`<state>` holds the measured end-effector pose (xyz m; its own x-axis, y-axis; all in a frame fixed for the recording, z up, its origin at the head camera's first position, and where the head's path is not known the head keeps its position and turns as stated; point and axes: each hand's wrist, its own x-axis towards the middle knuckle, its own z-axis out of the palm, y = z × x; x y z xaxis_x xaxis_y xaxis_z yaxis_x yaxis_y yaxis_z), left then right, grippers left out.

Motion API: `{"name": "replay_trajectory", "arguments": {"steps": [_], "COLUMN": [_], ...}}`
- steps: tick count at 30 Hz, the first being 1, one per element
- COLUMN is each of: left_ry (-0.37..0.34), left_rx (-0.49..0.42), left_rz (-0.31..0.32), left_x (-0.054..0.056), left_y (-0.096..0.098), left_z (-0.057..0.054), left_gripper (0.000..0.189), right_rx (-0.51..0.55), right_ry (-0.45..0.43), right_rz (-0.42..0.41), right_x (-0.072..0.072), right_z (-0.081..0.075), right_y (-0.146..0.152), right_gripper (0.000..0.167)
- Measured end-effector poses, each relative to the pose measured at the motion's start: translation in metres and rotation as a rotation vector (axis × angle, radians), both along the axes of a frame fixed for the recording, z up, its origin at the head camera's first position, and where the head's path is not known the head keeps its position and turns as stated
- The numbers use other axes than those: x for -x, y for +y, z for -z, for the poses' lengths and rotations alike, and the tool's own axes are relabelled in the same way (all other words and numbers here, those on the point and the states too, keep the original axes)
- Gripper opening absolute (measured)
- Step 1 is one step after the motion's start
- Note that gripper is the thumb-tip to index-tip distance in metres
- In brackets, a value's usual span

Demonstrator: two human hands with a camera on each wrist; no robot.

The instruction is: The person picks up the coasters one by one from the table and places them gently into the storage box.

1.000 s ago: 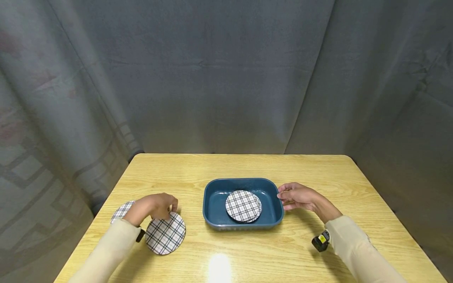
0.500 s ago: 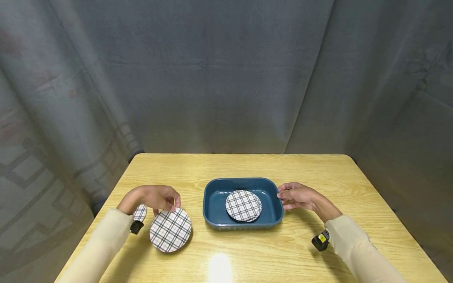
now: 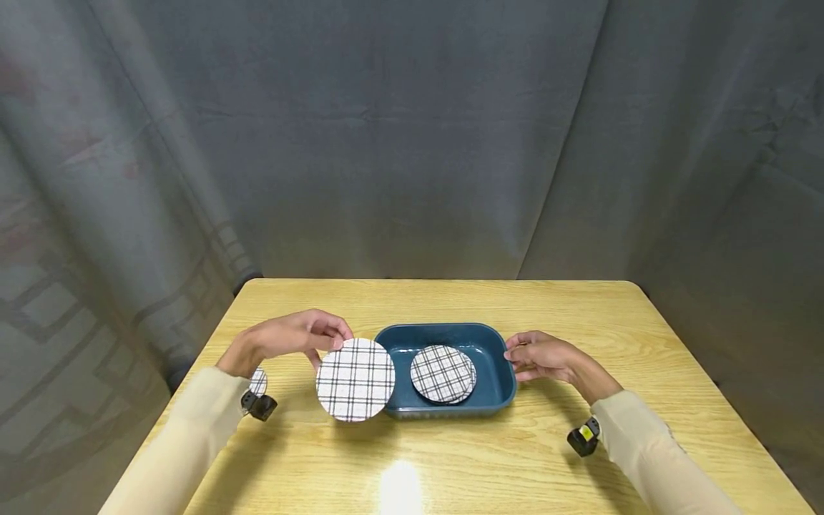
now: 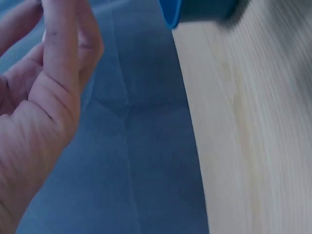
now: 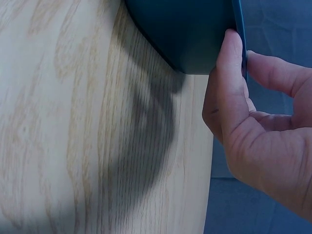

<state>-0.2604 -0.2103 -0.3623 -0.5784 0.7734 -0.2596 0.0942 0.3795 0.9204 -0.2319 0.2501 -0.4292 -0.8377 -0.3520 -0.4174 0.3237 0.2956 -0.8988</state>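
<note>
My left hand [image 3: 290, 335] pinches a round black-and-white plaid coaster [image 3: 355, 383] by its upper edge. That coaster hangs tilted above the table, overlapping the left end of a dark blue rectangular tub [image 3: 492, 372] as seen from the head. Inside the tub lie stacked plaid coasters [image 3: 442, 374], one offset beneath the top one. At the tub's right end, my right hand [image 3: 541, 356] grips the rim; the right wrist view has thumb and fingers on either side of the wall [image 5: 204, 39]. Another plaid coaster [image 3: 258, 382] lies partly hidden behind the left wrist.
Everything stands on a light wood table [image 3: 450, 300] with rounded far corners. Grey curtains [image 3: 386, 143] hang behind the table and along both sides. A small black camera [image 3: 582, 438] is strapped to the right wrist, and another [image 3: 259, 405] to the left.
The left hand has lifted the plaid coaster off the table and carried it rightward and away from me, up to the tub's left end. The right hand and tub have stayed put.
</note>
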Motion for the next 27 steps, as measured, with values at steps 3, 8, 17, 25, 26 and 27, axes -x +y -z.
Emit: {"name": "replay_trajectory", "arguments": {"steps": [3,8,17,25,26,27], "left_ry": [-0.036,-0.151,-0.282,-0.286,-0.289,-0.288], "left_rx": [-0.047,-0.162,-0.248,-0.233,-0.224,-0.218], "left_rz": [-0.056,-0.164,-0.285,-0.333,-0.338,-0.340], "left_x": [0.002,0.004,0.006,0.005,0.005,0.005], "left_y": [0.009,0.028,0.060,0.087,0.091,0.094], "left_z": [0.003,0.012,0.027,0.040,0.041,0.043], "left_gripper": [0.026,0.030,0.042,0.040,0.040,0.039], "right_rx": [-0.003,-0.005,-0.008,-0.008,-0.007,-0.007], "right_ry": [0.002,0.006,0.006,0.003,0.003,0.004], "right_rz": [-0.001,0.000,0.005,0.015,0.014,0.014], "right_x": [0.000,0.001,0.000,-0.002,-0.002,-0.002], "right_z": [0.000,0.001,0.002,0.001,0.001,0.001], "right_y": [0.000,0.000,0.001,0.001,0.001,0.001], "right_gripper": [0.028,0.027,0.026,0.027,0.027,0.027]}}
